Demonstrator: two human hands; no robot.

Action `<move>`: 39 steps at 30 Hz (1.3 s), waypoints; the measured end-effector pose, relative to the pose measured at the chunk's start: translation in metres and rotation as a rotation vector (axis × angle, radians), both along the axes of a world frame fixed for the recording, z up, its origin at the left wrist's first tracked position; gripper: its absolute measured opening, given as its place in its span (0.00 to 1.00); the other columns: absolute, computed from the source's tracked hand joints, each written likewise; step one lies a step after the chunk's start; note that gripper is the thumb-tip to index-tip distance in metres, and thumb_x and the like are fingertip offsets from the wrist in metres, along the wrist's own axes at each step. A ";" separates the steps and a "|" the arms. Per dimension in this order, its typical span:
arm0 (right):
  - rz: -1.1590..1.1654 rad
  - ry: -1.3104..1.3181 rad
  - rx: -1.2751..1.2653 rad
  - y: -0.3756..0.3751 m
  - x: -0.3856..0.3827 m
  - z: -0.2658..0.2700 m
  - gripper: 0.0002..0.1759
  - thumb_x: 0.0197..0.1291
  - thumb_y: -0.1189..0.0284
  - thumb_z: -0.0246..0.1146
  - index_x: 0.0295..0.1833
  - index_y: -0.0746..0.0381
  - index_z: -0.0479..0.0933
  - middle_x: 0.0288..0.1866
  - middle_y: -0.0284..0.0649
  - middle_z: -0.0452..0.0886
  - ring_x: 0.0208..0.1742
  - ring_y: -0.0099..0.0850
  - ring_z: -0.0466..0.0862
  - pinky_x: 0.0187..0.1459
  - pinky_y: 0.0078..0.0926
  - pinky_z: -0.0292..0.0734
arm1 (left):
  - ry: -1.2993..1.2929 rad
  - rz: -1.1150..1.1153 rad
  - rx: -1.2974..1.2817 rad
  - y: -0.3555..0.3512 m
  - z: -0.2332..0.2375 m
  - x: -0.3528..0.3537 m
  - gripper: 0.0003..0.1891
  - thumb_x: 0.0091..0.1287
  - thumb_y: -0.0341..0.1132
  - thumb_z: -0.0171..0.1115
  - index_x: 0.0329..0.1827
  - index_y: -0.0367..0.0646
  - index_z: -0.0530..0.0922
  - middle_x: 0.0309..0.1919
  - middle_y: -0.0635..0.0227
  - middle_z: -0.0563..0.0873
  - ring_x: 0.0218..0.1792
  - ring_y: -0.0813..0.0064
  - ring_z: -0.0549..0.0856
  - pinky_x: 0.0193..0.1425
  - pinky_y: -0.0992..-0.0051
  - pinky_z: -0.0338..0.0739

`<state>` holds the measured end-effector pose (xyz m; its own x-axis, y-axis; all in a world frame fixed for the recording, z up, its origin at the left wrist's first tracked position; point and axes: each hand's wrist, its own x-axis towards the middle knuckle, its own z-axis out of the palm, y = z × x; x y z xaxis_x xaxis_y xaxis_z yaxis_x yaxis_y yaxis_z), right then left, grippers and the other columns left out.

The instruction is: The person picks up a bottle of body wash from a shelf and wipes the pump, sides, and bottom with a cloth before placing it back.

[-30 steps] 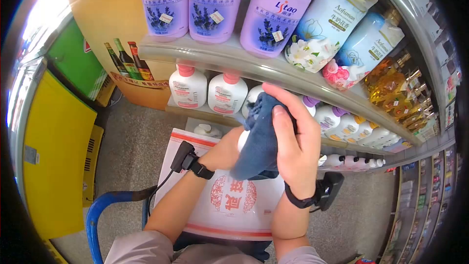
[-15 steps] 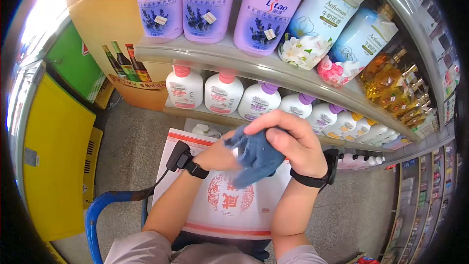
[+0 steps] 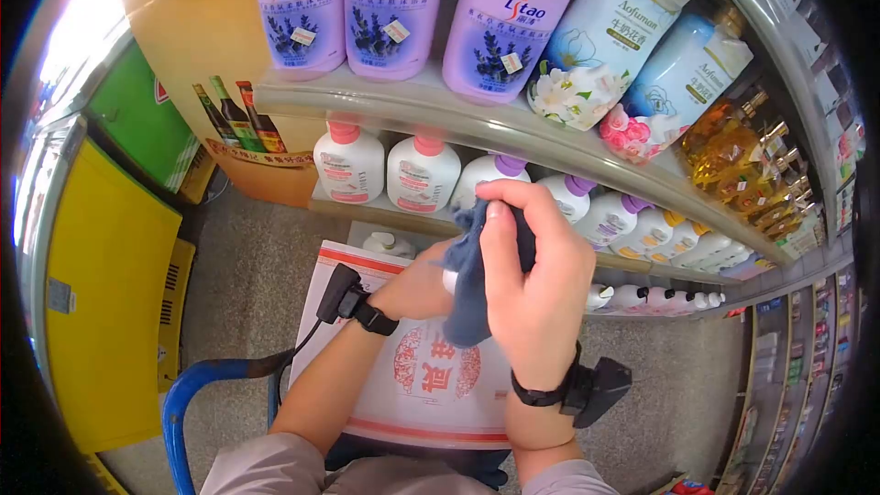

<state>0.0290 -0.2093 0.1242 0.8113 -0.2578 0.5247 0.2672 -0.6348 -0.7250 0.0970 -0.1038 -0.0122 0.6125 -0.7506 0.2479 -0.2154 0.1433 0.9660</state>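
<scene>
Right-hand (image 3: 541,298) fingers pinch one blue cloth (image 3: 470,291) above a red-printed white box (image 3: 440,417); the left hand's (image 3: 420,282) fingertips are hidden behind it, their grip impossible to tell. Two black wristbands (image 3: 374,318) circle the wrists. Beyond, two pink-capped bottles (image 3: 423,174) and three purple-capped ones (image 3: 610,222) stand below three lilac (image 3: 391,9) and two pale-blue bottles (image 3: 610,37).

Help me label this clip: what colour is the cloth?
The cloth is dark blue, best seen in the head view.
</scene>
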 end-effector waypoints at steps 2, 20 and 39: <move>-0.052 -0.129 -0.160 0.001 0.005 -0.006 0.07 0.62 0.79 0.63 0.45 0.60 0.81 0.32 0.41 0.82 0.32 0.40 0.81 0.37 0.34 0.75 | 0.006 0.012 0.057 0.000 0.006 0.000 0.31 0.59 0.34 0.73 0.67 0.41 0.73 0.61 0.59 0.82 0.62 0.68 0.81 0.66 0.65 0.74; 0.594 0.096 -0.043 -0.046 0.007 0.002 0.11 0.60 0.77 0.68 0.48 0.60 0.87 0.37 0.40 0.83 0.36 0.34 0.83 0.39 0.27 0.77 | 0.128 -0.108 0.093 0.009 0.010 -0.001 0.36 0.53 0.31 0.75 0.67 0.41 0.72 0.61 0.58 0.81 0.64 0.65 0.79 0.66 0.65 0.73; 0.063 -0.079 -0.128 -0.021 0.016 -0.007 0.14 0.65 0.70 0.67 0.31 0.67 0.75 0.28 0.44 0.74 0.29 0.43 0.76 0.32 0.36 0.70 | 0.206 -0.010 -0.057 -0.010 -0.006 0.006 0.19 0.59 0.31 0.72 0.52 0.37 0.80 0.47 0.59 0.88 0.49 0.77 0.85 0.56 0.70 0.78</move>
